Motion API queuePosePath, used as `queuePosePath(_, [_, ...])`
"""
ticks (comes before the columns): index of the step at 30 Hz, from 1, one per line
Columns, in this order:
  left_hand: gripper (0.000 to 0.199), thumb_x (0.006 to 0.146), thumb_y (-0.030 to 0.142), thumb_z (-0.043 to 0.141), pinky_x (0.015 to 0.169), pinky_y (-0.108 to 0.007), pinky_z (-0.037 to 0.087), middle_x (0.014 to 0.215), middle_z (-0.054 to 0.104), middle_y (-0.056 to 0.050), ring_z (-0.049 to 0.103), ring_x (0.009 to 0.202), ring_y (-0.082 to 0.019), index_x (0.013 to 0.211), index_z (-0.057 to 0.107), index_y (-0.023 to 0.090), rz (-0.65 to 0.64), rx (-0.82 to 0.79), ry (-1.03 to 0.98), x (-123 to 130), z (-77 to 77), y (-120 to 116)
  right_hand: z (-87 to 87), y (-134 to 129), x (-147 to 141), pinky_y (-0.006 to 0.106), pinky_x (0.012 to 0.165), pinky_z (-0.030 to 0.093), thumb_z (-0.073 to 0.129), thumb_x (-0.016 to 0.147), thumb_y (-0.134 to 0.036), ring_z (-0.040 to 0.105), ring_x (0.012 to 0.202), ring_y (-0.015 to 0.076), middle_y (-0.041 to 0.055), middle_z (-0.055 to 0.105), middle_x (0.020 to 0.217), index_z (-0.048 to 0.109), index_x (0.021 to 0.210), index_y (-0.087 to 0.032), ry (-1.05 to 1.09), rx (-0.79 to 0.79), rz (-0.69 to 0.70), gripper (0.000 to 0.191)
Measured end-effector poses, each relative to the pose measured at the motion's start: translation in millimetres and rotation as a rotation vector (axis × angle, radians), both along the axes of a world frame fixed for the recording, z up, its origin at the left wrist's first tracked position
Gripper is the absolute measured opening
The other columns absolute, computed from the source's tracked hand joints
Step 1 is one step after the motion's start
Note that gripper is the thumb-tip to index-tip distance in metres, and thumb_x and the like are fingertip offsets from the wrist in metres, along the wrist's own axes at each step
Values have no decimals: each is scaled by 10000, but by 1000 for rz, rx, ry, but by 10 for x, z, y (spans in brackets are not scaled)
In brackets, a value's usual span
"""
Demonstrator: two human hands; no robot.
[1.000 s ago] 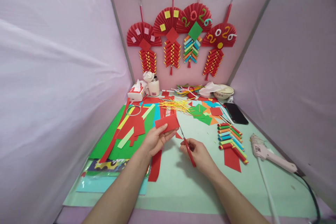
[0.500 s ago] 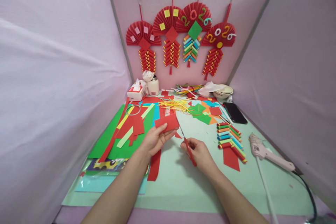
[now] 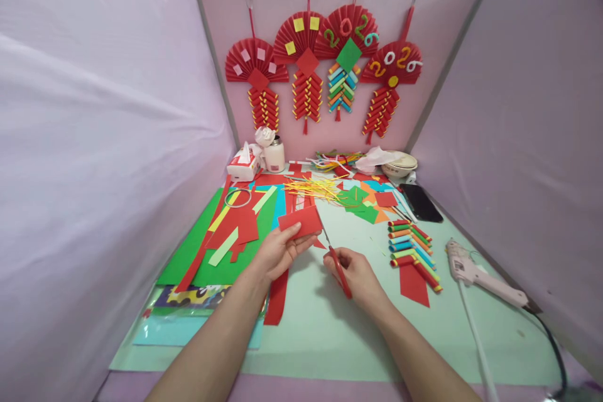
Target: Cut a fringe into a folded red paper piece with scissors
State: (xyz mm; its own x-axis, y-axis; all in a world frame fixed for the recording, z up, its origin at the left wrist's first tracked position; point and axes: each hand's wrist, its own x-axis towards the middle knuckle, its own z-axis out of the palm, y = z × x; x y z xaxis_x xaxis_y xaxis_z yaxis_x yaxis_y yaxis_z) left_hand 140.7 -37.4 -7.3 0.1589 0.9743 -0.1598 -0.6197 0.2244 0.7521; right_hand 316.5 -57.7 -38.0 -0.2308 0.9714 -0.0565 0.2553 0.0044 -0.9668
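Between the thumb and fingers of my left hand point(image 3: 280, 251) is a piece of red paper point(image 3: 300, 221), held up above the table. My right hand point(image 3: 357, 276) grips the red handles of a pair of scissors point(image 3: 336, 264). The scissor blades lie along the right edge of the paper, close to or touching it. Below my left hand a red paper strip point(image 3: 277, 301) rests on the table. A small red scrap point(image 3: 319, 244) lies just behind the blades.
To the right are rolled paper firecrackers point(image 3: 412, 245) on a red backing, a glue gun point(image 3: 485, 276) with a cord and a black phone point(image 3: 421, 203). Green sheets point(image 3: 183, 257) and red scraps lie left. Yellow strips point(image 3: 315, 188) are piled behind. Fan decorations point(image 3: 348, 31) hang at the back.
Both hands stay almost in place. The scissor blades seem to have shifted slightly along the paper's right edge, and the view has moved very little.
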Motion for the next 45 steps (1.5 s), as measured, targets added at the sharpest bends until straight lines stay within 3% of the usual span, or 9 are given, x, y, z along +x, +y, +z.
queuePosePath(19, [231,788,136,580,892,-411,490,985,677,-175,624,962,-286,1001,618,58,8,-31,-9,18,2,3,-35,14,20,217,452,269,579,713,-544,343,465,89,-54,408,490,545,670,-160,-14,13,-25,388])
queuePosePath(34, [184,770,128,606,917,-428,475,976,684,-139,633,947,-267,946,623,82,97,-43,-68,-25,-39,62,34,-16,71,199,478,319,544,755,-484,388,544,91,-9,489,644,586,821,-135,5,-27,120,358])
queuePosePath(39, [124,786,111,571,912,-400,483,940,689,-144,631,953,-255,893,616,66,184,-86,-166,-40,-5,93,38,-26,71,203,507,335,550,753,-468,416,576,97,-9,509,669,588,830,-143,-30,-38,132,337])
queuePosePath(45, [187,809,118,533,876,-369,507,958,683,-149,638,937,-239,975,602,68,205,-133,-234,-45,24,95,-1,-46,44,208,496,331,561,741,-478,405,556,95,-15,513,655,591,874,-148,-81,-51,123,357])
